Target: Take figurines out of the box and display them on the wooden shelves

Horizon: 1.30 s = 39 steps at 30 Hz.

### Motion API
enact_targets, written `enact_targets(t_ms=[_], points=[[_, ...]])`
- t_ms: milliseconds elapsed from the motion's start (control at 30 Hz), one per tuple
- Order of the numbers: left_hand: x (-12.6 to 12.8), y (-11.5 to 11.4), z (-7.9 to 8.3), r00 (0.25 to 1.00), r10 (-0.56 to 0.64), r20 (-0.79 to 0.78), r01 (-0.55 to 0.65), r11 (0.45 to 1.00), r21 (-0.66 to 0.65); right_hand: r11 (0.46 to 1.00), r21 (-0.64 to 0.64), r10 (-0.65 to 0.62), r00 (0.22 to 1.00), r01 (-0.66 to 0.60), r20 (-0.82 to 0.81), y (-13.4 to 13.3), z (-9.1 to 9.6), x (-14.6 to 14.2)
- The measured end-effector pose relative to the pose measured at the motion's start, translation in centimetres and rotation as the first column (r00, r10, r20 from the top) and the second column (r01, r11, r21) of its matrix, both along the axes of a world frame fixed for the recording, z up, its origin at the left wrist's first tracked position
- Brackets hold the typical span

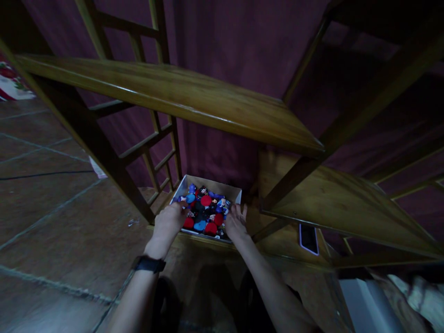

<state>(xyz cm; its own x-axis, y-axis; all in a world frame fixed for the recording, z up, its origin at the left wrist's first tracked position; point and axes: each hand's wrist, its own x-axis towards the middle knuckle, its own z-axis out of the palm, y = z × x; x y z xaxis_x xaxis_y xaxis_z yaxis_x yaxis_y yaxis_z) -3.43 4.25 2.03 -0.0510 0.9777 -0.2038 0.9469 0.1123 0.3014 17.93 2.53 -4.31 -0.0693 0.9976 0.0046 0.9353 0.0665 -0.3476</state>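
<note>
A white cardboard box (222, 186) with low sides sits on the bottom shelf, filled with several small toy figures (206, 200) in red, blue and dark colours. Some have red or light-blue rounded tops. My left hand (170, 219) reaches over the box's left side, its fingers curled down among the figures; whatever they pinch is too dim to make out. At the right side, my right hand (236, 223) lies over the box edge with fingers apart, beside the figures there. A dark band is on my left wrist.
A wooden shelf board (180, 95) juts out above the box, with slanting posts on both sides. A phone (308, 238) with a pale purple edge lies on the low shelf at right. A grey box-like object (367, 305) stands lower right. A cable (48, 174) crosses the tiled floor.
</note>
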Motion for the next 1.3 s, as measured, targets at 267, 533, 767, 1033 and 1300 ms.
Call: enact_targets(t_ms=[267,533,767,1033,1300], points=[[1.2,-0.2,0.1,0.999,-0.027,0.017,0.027,1.0,0.008,0.997,-0.003,-0.073,0.996,0.073,0.046,-0.5,0.2,-0.3],[2.7,0.2,-0.7,0.945,-0.119,0.304,0.11,0.993,0.047,0.996,0.077,-0.008,0.905,0.045,-0.424,0.8,2.2,-0.4],[3.7,-0.1,-1.3,0.501,-0.055,0.863,0.19,0.981,-0.048,0.983,0.082,0.177,0.733,-0.164,-0.657,-0.3,2.3,-3.0],[2.1,0.2,-1.2,0.254,0.204,0.945,-0.084,0.978,-0.189,0.992,0.005,0.069,0.511,-0.126,-0.857,0.6,1.4,-3.7],[0.5,0.4,-0.4,-0.021,0.358,0.933,-0.14,0.923,-0.357,0.92,0.033,0.388,0.897,-0.39,-0.212,-0.6,1.4,-4.0]])
